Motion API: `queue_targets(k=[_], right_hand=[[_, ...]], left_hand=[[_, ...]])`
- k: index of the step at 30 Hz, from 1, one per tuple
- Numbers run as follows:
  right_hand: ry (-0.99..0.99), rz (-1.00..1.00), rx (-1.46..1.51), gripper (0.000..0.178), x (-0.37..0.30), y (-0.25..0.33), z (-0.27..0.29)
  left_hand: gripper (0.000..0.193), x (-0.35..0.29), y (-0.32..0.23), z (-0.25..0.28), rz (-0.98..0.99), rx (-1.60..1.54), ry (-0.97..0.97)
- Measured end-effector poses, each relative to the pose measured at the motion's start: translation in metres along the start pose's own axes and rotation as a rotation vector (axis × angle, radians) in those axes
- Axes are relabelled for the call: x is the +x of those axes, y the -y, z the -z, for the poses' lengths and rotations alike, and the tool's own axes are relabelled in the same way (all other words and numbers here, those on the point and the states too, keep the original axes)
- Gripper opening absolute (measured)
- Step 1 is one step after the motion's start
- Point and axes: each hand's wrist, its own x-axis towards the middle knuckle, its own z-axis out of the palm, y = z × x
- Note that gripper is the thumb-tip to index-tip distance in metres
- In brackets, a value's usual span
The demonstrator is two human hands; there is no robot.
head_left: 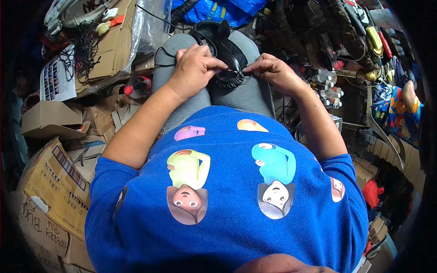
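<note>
On my lap, across grey trousers [184, 98], lies a glossy black thing [231, 55] that looks like a shoe, its ridged black edge [231, 82] facing me. My left hand [195, 67] is closed in a pinch at its left side, fingertips touching near the ridged end. From the other side my right hand [276, 73] also pinches, thumb and forefinger together by the same end. A thin pale line shows between the fingertips, too fine to name. A black cord [165, 57] loops beside my left wrist.
Flattened cardboard [109, 50] and tangled black wire [84, 43] are at the left, near a red-capped bottle [137, 86]. Cardboard boxes [50, 182] crowd the lower left. Several small clear bottles [330, 93] stand at the right. Blue plastic sheeting [227, 11] lies beyond my knees.
</note>
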Motion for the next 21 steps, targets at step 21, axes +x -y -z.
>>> queue_targets(k=[21], right_hand=[[0.008,0.039,0.014,0.027,0.001,-0.006,-0.003]], left_hand=[[0.018,0.013,-0.009,0.007,-0.182,0.006,0.126]])
